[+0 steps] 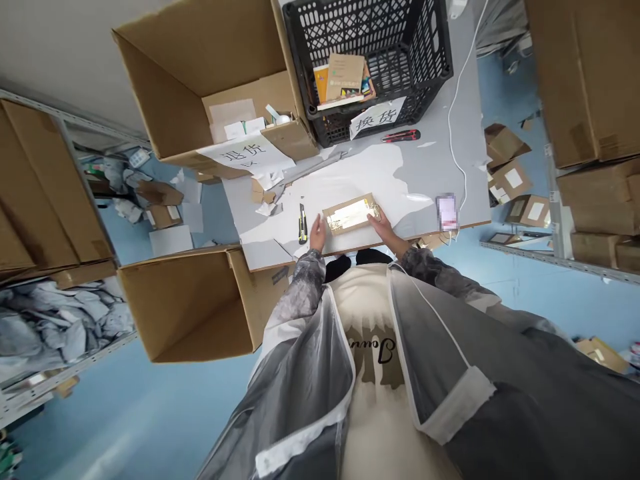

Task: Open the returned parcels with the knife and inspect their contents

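- White table [380, 177] stands on a blue floor, between shelves stacked with cartons.
- Small flat parcel [350, 215] lies at the near table edge, glaring under the light.
- Left hand [317, 233] grips the parcel's left end, fingers curled on it.
- Right hand [384, 223] holds its right end likewise.
- Yellow-black knife [303, 223] lies just left of the left hand.
- Red knife [401, 136] lies near the black crate [425, 73].
- Open box [200, 73] sits at the far left corner.
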